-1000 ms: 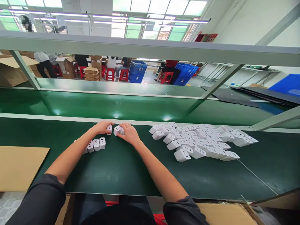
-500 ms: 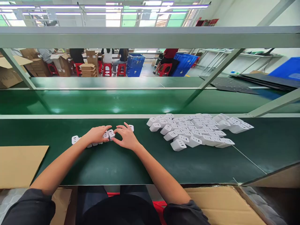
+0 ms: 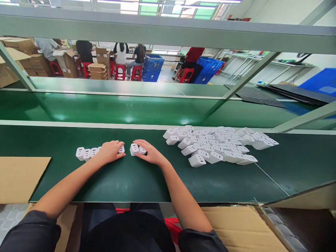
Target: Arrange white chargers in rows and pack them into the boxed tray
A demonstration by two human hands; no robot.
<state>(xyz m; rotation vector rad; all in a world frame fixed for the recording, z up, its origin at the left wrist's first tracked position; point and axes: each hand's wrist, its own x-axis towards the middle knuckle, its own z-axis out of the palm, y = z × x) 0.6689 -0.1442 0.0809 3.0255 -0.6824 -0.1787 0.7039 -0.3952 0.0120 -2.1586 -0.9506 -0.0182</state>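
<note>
Your hands have parted: left hand (image 3: 110,151) covers the right end of the row (image 3: 86,153), grip unclear; right hand (image 3: 152,154) pinches two chargers (image 3: 136,149) just right of it, not yet joined to the row; pile (image 3: 217,145) farther right.

White adapter row (image 3: 86,153) on green belt (image 3: 131,178); adapter pair (image 3: 138,149) (ports showing) beside.

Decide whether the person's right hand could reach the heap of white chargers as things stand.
Probably yes: the right hand, fingers on two chargers, lies just left of the heap, with only bare green belt between them.
</note>
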